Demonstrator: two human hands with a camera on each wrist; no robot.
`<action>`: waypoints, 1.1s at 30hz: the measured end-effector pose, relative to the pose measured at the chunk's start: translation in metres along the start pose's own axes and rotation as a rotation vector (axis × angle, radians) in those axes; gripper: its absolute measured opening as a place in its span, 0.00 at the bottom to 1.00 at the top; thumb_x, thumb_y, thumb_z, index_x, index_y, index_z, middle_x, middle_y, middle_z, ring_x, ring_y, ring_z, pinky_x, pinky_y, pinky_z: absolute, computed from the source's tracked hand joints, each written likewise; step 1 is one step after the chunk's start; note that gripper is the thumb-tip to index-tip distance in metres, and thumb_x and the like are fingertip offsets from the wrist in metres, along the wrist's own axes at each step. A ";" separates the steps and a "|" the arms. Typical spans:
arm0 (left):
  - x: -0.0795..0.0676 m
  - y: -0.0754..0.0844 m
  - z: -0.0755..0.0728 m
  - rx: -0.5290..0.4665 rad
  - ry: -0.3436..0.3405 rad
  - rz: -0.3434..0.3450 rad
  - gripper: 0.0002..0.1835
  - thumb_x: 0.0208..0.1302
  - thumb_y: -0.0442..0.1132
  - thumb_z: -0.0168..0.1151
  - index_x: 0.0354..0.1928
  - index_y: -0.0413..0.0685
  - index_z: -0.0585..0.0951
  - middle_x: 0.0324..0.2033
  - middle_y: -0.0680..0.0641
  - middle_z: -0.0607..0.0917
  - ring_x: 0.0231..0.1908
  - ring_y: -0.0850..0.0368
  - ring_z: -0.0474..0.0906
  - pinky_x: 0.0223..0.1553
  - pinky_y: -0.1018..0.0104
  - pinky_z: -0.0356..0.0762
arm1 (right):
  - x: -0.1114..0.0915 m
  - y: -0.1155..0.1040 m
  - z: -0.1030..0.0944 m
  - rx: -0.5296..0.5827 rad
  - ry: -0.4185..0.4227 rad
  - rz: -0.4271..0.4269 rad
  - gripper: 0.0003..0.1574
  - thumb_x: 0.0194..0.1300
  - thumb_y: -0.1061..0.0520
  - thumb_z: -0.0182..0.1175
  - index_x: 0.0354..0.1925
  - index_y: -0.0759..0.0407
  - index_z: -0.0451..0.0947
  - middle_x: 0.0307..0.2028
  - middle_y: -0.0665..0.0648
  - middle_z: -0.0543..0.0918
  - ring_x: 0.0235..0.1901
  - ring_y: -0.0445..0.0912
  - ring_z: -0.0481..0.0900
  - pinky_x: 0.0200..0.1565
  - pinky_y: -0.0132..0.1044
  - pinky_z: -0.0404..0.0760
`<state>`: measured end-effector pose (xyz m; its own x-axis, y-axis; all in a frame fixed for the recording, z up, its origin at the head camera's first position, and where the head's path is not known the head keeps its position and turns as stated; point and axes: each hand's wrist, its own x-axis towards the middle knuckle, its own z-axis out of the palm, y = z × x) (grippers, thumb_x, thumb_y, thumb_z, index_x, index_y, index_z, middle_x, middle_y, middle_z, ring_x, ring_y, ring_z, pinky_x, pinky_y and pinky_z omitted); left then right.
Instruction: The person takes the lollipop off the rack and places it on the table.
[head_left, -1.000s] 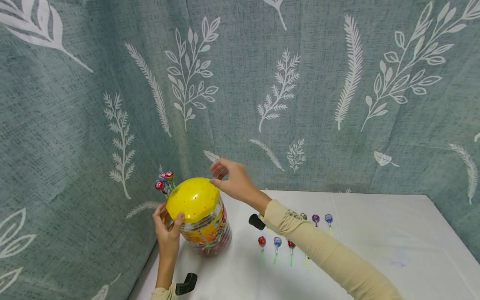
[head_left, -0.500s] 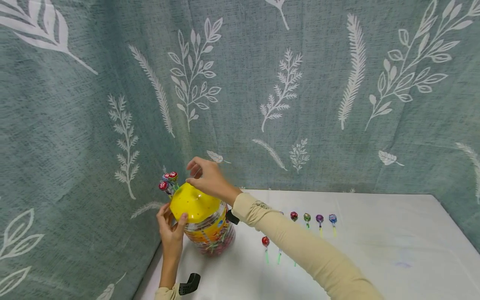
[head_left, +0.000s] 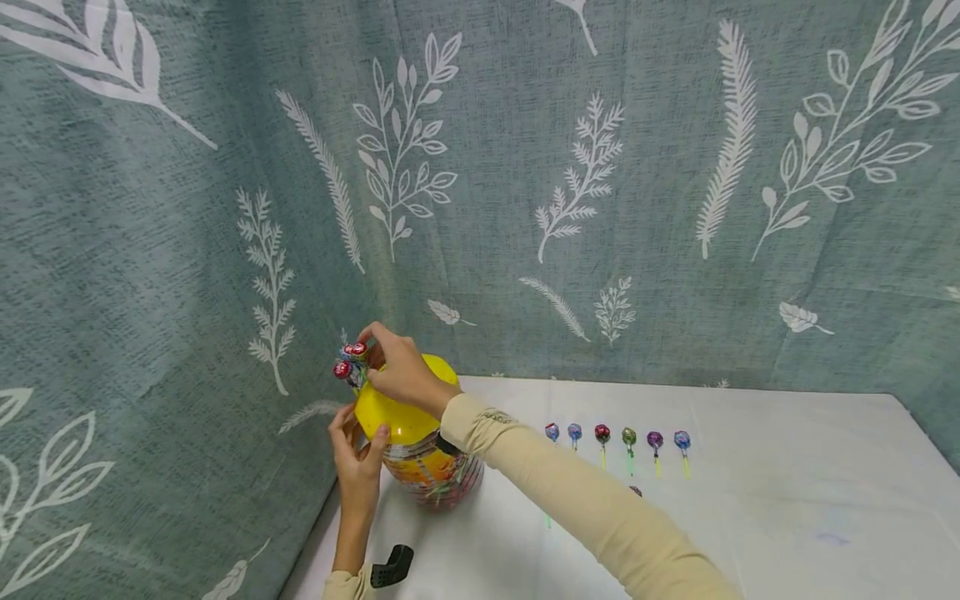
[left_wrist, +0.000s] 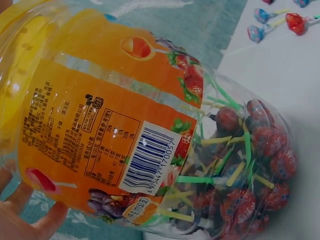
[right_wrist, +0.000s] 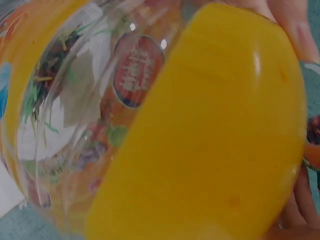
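A clear plastic jar [head_left: 431, 471] with a yellow lid [head_left: 442, 367] leans slightly in the head view; lollipops [left_wrist: 270, 145] show through its wall in the left wrist view. My left hand [head_left: 357, 471] grips the jar near the lid, thumb on the near side. At the lid's far left edge stands a cluster of lollipops [head_left: 349, 360]; how their sticks are held is hidden. Over the lid reaches my right hand [head_left: 405, 367], its bent fingers at that cluster. Whether they pinch a lollipop cannot be made out. The right wrist view is mostly filled by the lid.
A row of lollipops [head_left: 628, 437] lies on the white table [head_left: 780, 483] to the right. Another lollipop [head_left: 636, 491] shows beside the right sleeve [head_left: 577, 492], which hides others. A leaf-patterned curtain [head_left: 487, 208] hangs behind and at left.
My right hand has moved left across the lid, from its right edge to the lollipop cluster. My left hand keeps its grip on the jar. The head view has shifted slightly.
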<state>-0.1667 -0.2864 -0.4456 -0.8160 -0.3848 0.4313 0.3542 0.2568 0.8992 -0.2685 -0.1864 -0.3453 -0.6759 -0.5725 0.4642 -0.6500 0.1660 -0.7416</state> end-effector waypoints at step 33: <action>-0.001 0.005 0.002 0.044 0.008 -0.008 0.34 0.63 0.32 0.56 0.68 0.36 0.55 0.59 0.45 0.65 0.60 0.53 0.62 0.51 0.68 0.64 | -0.017 0.000 -0.041 0.046 0.218 -0.147 0.20 0.58 0.70 0.59 0.49 0.61 0.70 0.29 0.56 0.78 0.27 0.42 0.77 0.31 0.28 0.75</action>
<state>-0.1649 -0.2826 -0.4421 -0.8148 -0.3943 0.4249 0.3270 0.2926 0.8986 -0.2711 -0.1438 -0.3340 -0.6372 -0.4007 0.6584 -0.7337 0.0537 -0.6774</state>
